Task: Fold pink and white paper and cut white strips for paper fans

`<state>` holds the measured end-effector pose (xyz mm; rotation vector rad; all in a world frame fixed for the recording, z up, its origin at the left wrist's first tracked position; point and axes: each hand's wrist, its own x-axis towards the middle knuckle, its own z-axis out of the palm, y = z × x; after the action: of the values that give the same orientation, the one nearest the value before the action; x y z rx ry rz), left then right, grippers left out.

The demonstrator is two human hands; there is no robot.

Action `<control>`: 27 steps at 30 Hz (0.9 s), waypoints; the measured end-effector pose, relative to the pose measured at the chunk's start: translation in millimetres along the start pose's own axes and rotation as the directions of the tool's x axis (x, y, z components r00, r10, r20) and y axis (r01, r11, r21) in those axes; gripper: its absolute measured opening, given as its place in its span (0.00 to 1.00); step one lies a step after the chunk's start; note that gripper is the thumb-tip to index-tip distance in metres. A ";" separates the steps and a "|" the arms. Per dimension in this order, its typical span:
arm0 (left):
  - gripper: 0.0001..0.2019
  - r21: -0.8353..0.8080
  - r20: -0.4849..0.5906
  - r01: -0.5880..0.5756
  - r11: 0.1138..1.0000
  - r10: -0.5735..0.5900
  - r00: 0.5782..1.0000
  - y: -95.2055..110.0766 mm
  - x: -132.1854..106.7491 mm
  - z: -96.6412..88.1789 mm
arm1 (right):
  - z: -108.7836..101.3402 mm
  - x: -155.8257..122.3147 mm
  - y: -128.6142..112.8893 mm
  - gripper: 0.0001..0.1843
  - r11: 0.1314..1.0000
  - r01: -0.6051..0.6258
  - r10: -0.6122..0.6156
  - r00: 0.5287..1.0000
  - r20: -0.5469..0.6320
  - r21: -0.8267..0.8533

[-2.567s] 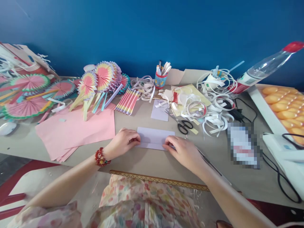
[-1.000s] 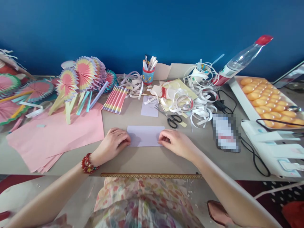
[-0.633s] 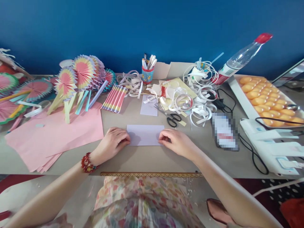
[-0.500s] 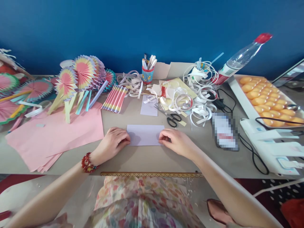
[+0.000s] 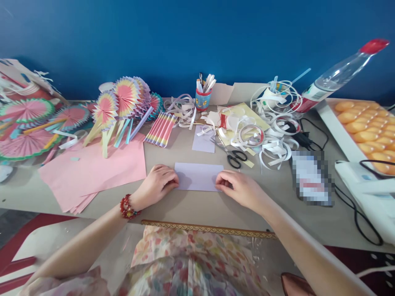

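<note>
A purple sheet of paper lies flat on the table in front of me, its long side running left to right. My left hand has thumb and fingers pinched on the paper's left edge. At the opposite edge, my right hand pinches the paper with curled fingers. Beyond it lie a smaller purple paper piece and black-handled scissors. A pleated pink, yellow and purple strip rests beyond my left hand.
Pink sheets and folded paper fans occupy the left. Curled white strips, a pen cup and a tilted bottle stand toward the back. On the right are a pixelated item, a power strip and an orange bumpy tray.
The view has turned left, so everything sits further right in the picture. Both hands keep hold of the purple paper, which stays in place on the table.
</note>
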<state>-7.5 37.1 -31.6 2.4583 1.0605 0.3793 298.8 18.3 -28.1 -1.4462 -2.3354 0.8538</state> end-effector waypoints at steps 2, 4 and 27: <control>0.09 0.007 -0.002 -0.008 1.000 0.008 1.000 0.6 0.2 -0.5 | 0.1 -0.2 -0.2 0.05 1.000 -0.008 0.008 1.000 0.001 -0.007; 0.09 0.017 -0.003 -0.019 1.000 0.019 1.000 1.1 0.3 -0.9 | 0.4 -0.6 -0.8 0.05 1.000 -0.013 0.013 1.000 -0.001 -0.015; 0.09 0.072 -0.001 -0.048 0.996 0.049 0.999 0.5 -0.9 0.3 | -9.5 -2.0 -0.6 0.08 0.996 0.090 -0.090 0.996 0.026 -0.021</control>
<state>-7.7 36.0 -31.7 2.5514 1.0339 0.3656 304.1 19.6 -20.0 -1.3347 -2.4153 0.8287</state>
